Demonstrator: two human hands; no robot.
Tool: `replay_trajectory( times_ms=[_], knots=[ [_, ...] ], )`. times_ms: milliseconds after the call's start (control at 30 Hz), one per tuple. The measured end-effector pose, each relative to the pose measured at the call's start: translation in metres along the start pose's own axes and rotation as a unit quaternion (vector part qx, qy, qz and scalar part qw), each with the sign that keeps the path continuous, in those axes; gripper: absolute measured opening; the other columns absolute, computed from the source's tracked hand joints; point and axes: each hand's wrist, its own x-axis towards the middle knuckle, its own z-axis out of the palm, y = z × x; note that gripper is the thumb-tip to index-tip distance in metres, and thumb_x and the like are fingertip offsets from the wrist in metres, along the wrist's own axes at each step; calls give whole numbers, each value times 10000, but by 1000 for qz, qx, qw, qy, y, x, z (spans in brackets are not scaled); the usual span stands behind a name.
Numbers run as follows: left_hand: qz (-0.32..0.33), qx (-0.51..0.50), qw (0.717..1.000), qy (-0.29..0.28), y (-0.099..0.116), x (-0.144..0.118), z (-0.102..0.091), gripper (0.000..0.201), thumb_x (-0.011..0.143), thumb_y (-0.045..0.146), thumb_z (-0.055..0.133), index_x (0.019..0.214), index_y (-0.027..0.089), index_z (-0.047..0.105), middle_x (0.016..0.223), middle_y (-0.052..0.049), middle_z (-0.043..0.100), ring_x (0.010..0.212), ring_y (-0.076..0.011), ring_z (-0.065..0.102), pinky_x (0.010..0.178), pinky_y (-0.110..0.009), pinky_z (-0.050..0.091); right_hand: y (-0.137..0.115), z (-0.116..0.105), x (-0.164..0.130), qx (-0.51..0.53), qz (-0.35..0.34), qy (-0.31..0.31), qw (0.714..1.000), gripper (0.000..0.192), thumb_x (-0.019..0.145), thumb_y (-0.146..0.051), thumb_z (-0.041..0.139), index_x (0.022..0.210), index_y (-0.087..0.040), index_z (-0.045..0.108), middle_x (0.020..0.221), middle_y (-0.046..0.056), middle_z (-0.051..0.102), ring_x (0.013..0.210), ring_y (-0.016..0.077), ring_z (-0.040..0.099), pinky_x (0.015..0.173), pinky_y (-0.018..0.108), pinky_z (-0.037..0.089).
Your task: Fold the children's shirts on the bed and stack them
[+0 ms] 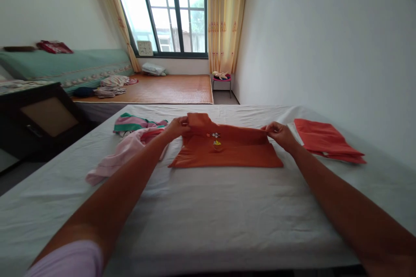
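An orange shirt (234, 151) with small cartoon figures on its front lies on the pale sheet in front of me, its far side lifted a little. My left hand (177, 127) pinches its upper left part, beside a raised collar-like piece. At the upper right corner, the fingers of my right hand (281, 135) are closed on the cloth. A pale pink garment (121, 160) lies crumpled left of the shirt, partly behind my left forearm. Beyond it rests a green and pink striped garment (136, 123). Folded red clothing (328, 138) lies right of my right hand.
The sheet-covered surface (227, 216) spreads beneath the clothes. Behind it stands a bed with a brown mat (169, 88), several clothes on its left side. A dark cabinet (45, 112) is at left, a small stool (222, 80) near the curtain. A white wall (325, 43) bounds the right.
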Motion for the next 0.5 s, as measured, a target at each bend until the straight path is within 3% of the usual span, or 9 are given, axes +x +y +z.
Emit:
replay_trajectory(
  times_ms=[133,200,367,500],
  knots=[
    [7,91,992,-84,-1,-51,1,185,635,221,583,761,159,703,726,-1,689,753,-173,622,752,-280,497,10,-11,-30,-112,2,-71,991,34,663,-200,568,685,-196,594,908,46,725,893,201,659,805,324,506],
    [7,119,987,-105,0,-64,5,185,634,200,546,731,167,701,720,-3,679,719,-156,607,726,-263,492,13,-12,-33,-208,16,-66,976,106,651,-147,543,686,-202,627,874,30,729,875,194,660,805,309,498],
    [24,141,988,-62,11,-71,14,250,600,166,483,722,180,701,773,-8,690,745,-151,605,754,-262,486,0,-5,-27,-394,99,20,914,230,692,-107,547,837,-209,694,855,29,731,830,186,658,753,264,472],
    [30,96,992,-77,11,-77,16,203,596,167,457,620,183,658,769,-18,703,781,-165,636,769,-273,500,-17,3,-31,-464,148,4,873,211,751,-126,548,811,-232,721,893,41,725,911,202,639,760,272,453]
  ],
)
